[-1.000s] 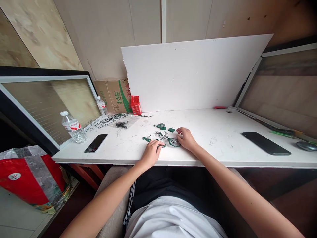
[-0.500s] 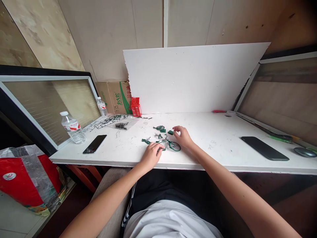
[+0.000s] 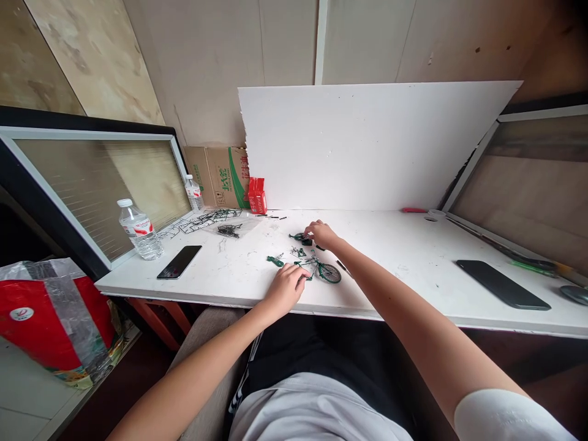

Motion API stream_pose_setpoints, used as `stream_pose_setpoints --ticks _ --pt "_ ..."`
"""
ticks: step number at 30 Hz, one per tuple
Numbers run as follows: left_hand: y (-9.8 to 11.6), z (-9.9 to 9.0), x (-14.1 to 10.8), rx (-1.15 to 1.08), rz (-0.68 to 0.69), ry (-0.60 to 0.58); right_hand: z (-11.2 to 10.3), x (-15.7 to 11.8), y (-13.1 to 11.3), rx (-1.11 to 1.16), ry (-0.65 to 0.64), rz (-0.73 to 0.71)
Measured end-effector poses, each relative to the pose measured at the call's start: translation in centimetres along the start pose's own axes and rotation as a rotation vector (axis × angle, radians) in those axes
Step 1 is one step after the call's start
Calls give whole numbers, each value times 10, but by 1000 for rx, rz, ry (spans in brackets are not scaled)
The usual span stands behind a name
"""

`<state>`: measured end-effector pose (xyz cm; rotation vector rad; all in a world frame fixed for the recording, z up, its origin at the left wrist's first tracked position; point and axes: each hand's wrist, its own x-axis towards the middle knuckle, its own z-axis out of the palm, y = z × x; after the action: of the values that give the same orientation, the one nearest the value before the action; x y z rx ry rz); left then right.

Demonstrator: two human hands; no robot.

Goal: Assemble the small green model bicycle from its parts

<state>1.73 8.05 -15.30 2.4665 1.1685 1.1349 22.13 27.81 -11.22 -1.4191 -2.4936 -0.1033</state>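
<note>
A small dark green model bicycle (image 3: 316,264) with one spoked wheel attached lies near the desk's front edge. My left hand (image 3: 287,286) pinches the end of its frame nearest me. Farther back, my right hand (image 3: 324,234) has its fingers bent down onto a loose spoked wheel with a green part (image 3: 297,236), partly covering it. Small dark green block-like pieces (image 3: 307,242) lie under and beside that hand. Between my hands are a thin green part (image 3: 297,252) and, to the left, a longer green piece (image 3: 275,261).
Black part frames (image 3: 209,220) and a clear bag (image 3: 232,229) lie at left, near two water bottles (image 3: 140,229) and a phone (image 3: 180,262). A red box (image 3: 257,196) stands at the back. A black slab (image 3: 503,285) and a mouse (image 3: 575,294) are on the right.
My right hand has moved left from beside the green block to the loose wheel. The left hand stays at the bicycle frame. The view has shifted slightly.
</note>
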Motion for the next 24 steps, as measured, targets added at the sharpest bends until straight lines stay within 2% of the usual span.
stream_pose_setpoints --ticks 12,24 --pt "-1 1 0 -4 -7 -2 4 19 -9 -159 -84 -105" --pt "-1 -1 0 -10 -6 -3 2 16 -22 -217 -38 -153"
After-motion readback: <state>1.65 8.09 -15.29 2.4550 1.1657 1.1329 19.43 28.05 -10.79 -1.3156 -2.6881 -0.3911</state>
